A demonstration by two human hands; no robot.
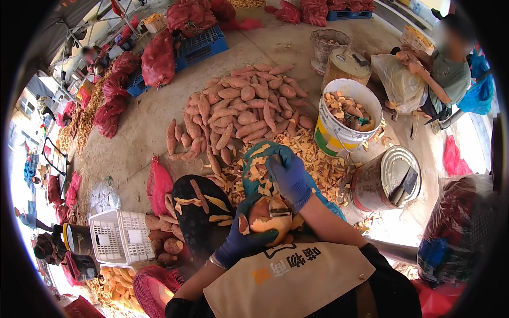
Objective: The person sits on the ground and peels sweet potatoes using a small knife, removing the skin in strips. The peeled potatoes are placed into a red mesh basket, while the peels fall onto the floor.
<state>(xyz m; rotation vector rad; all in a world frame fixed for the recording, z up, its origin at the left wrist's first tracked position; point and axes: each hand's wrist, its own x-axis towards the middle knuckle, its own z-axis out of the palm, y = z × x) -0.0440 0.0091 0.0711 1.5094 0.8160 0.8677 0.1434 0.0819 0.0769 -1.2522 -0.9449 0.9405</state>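
Note:
In a blue and green glove, my left hand (248,234) grips a large, partly peeled sweet potato (268,218) above my lap. My right hand (290,175), gloved the same way, is closed around the handle of a peeler (279,207), whose metal head lies against the upper right of the sweet potato. Orange flesh shows on its lower part, while reddish skin stays on the upper left. Peel strips stick to my dark-covered knee (199,214). Beyond my hands, a heap of unpeeled sweet potatoes (246,107) lies on the floor, with scattered peelings (318,171) at its near right edge.
A white bucket (346,115) of scraps stands right of the heap. Nearer is a metal drum (385,179) with a cleaver (407,181) on its lid. At left are a white plastic crate (119,236) and peeled sweet potatoes (121,284). A co-worker (449,75) sits at upper right.

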